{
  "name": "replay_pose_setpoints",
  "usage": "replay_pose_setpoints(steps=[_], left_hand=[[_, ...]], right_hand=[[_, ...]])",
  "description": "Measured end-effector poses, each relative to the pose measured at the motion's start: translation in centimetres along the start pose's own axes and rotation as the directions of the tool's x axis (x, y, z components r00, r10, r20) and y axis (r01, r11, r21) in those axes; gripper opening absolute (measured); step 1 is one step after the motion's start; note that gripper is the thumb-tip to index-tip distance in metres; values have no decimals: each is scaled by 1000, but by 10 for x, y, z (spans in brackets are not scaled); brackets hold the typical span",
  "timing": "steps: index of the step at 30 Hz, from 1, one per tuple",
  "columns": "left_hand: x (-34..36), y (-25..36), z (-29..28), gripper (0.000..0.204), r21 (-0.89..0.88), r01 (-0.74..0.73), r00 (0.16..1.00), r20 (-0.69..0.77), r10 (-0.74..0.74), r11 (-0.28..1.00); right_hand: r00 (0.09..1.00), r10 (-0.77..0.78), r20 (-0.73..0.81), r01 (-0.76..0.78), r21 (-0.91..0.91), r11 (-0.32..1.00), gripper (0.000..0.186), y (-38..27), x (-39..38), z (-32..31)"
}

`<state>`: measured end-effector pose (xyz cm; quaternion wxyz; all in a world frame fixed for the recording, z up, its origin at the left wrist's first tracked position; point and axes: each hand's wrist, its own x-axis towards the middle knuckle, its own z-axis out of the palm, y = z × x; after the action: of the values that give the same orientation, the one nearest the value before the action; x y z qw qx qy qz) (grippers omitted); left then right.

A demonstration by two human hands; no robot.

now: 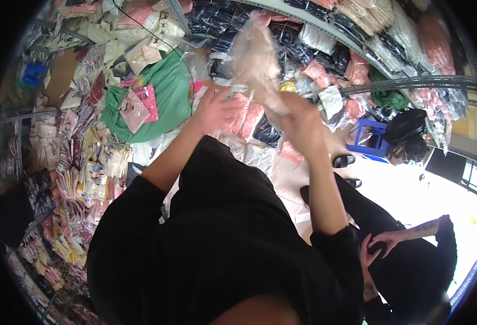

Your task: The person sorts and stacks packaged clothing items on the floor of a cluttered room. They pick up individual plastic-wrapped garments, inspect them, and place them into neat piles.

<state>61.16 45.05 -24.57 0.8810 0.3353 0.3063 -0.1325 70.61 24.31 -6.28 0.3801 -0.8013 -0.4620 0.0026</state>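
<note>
A clear plastic bag with a pale pinkish-beige garment (255, 59) in it stretches up and away in front of me, smeared by motion. My right hand (302, 127) is closed on its near end. To the left of the bag, my left hand (215, 110) has its fingers apart and nothing in it. Below the hands lie bagged pink clothes (242, 115) and a dark bagged garment (267, 131). The exact grip of the right fingers is blurred.
A green plastic sack (168, 97) with pink packets (136, 108) on it lies at left. Piles of bagged clothes (95, 179) cover the left side. Metal shelf rails (411, 84) cross at right, near a blue stool (369, 138). Another person (417, 265) is close at right.
</note>
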Motion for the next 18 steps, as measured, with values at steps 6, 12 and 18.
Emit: replay_pose_setpoints(steps=[6, 12, 18], left_hand=[[23, -40, 63, 73, -331, 154, 955, 291, -54, 931], [15, -14, 80, 77, -442, 111, 886, 450, 113, 890], [0, 17, 102, 82, -533, 178, 729, 636, 253, 827]], right_hand=[[992, -13, 126, 69, -452, 889, 50, -37, -60, 34], [975, 132, -177, -182, -303, 936, 58, -43, -117, -4], [755, 641, -138, -505, 501, 703, 51, -10, -129, -9]])
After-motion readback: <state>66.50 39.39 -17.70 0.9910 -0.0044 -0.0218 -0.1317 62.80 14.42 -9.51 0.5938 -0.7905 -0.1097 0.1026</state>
